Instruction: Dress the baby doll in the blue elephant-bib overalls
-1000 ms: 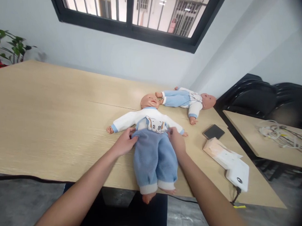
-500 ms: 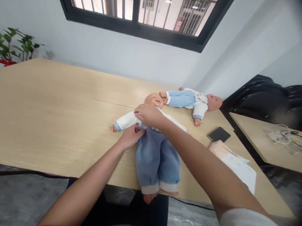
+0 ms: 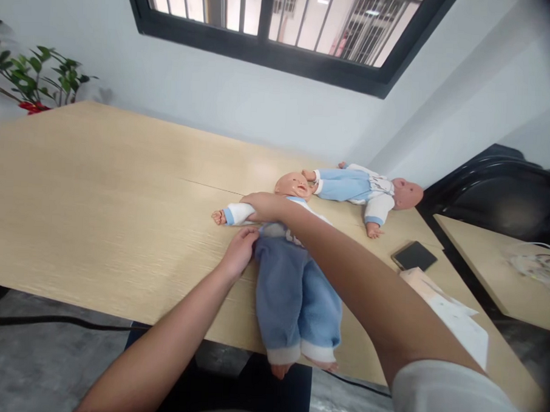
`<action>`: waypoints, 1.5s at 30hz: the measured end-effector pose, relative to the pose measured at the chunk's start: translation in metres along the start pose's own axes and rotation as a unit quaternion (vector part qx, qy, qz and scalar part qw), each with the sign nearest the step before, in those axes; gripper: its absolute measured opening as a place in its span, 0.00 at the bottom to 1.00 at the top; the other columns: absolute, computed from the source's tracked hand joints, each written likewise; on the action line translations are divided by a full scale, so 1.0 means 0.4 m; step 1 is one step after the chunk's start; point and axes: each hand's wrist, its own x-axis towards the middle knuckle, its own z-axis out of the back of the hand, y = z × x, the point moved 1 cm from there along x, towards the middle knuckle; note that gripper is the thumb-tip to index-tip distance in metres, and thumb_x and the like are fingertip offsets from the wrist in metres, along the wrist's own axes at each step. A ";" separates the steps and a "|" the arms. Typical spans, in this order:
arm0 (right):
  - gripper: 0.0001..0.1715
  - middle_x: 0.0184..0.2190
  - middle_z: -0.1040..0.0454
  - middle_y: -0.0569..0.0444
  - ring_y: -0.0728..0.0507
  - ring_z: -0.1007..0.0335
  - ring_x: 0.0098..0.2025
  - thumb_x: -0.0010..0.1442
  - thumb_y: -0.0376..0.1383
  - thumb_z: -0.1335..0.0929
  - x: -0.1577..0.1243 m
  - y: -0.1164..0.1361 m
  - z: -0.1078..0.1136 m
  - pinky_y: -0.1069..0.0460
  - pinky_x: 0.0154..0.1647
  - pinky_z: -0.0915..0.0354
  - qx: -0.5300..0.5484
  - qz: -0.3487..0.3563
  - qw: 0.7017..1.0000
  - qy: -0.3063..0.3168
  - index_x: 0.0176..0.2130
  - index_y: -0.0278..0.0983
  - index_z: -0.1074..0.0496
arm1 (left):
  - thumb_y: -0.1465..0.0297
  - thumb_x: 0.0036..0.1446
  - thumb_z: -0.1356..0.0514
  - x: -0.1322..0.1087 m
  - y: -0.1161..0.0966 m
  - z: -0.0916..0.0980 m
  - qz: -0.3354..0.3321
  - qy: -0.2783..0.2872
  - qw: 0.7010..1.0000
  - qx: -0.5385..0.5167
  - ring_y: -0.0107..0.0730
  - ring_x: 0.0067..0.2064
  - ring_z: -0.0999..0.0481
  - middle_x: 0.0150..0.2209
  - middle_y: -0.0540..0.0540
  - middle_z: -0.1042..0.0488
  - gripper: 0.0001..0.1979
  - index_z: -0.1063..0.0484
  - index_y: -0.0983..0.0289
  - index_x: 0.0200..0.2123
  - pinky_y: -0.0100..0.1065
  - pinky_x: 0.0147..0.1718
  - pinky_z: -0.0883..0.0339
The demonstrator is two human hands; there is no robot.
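Note:
A baby doll (image 3: 280, 285) in a white top and blue trousers lies face up, its feet past the table's front edge. My right hand (image 3: 262, 205) reaches across its chest and is wrapped round the white sleeve (image 3: 238, 214) of its outstretched arm; the fingertips are hidden. Lower down, my left hand (image 3: 242, 248) pinches cloth at the doll's side, just above the trouser waist. The doll's head (image 3: 294, 185) shows beyond my right hand. My right forearm covers part of its chest and its other arm.
A second doll (image 3: 349, 185) in similar clothes lies behind, its feet by the first doll's head. To the right are a dark phone (image 3: 414, 256) and white papers (image 3: 456, 317). Black chairs (image 3: 494, 191) and a side table (image 3: 482, 257) with cables stand beyond; a plant (image 3: 39, 77) is far left.
My right hand has shifted along the doll's sleeve toward its cuff, and that arm is raised slightly toward the back. My left hand stays at the doll's side. The whole view has shifted.

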 end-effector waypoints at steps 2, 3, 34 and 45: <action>0.24 0.51 0.19 0.48 0.39 0.24 0.48 0.58 0.36 0.27 -0.022 -0.018 0.014 0.51 0.43 0.36 0.039 -0.004 0.999 -0.028 0.54 0.37 0.24 | 0.53 0.59 0.42 -0.001 -0.001 0.001 0.008 0.010 1.000 -0.025 0.29 0.30 0.31 0.29 0.49 0.30 0.16 0.33 0.61 0.35 0.32 0.32 0.39; 0.23 0.50 0.19 0.49 0.39 0.24 0.48 0.57 0.36 0.27 -0.031 -0.023 0.020 0.52 0.42 0.36 0.048 -0.008 0.998 -0.032 0.53 0.38 0.24 | 0.52 0.58 0.40 -0.003 -0.003 0.001 0.010 0.017 0.999 -0.030 0.30 0.32 0.30 0.30 0.50 0.29 0.17 0.32 0.61 0.37 0.32 0.33 0.38; 0.19 0.52 0.22 0.42 0.38 0.26 0.52 0.58 0.27 0.31 -0.195 -0.038 0.047 0.48 0.52 0.35 -0.001 0.049 0.997 -0.052 0.50 0.34 0.23 | 0.69 0.59 0.36 -0.062 -0.087 0.047 -0.293 -0.143 0.915 0.236 0.33 0.39 0.26 0.39 0.53 0.24 0.03 0.25 0.59 0.38 0.33 0.40 0.32; 0.18 0.47 0.21 0.43 0.38 0.26 0.49 0.55 0.28 0.28 -0.206 -0.022 0.045 0.47 0.53 0.34 0.048 0.070 0.995 -0.052 0.47 0.33 0.22 | 0.57 0.53 0.33 0.000 -0.095 0.039 -0.103 -0.070 0.992 -0.034 0.32 0.34 0.21 0.32 0.53 0.21 0.17 0.28 0.63 0.40 0.35 0.41 0.28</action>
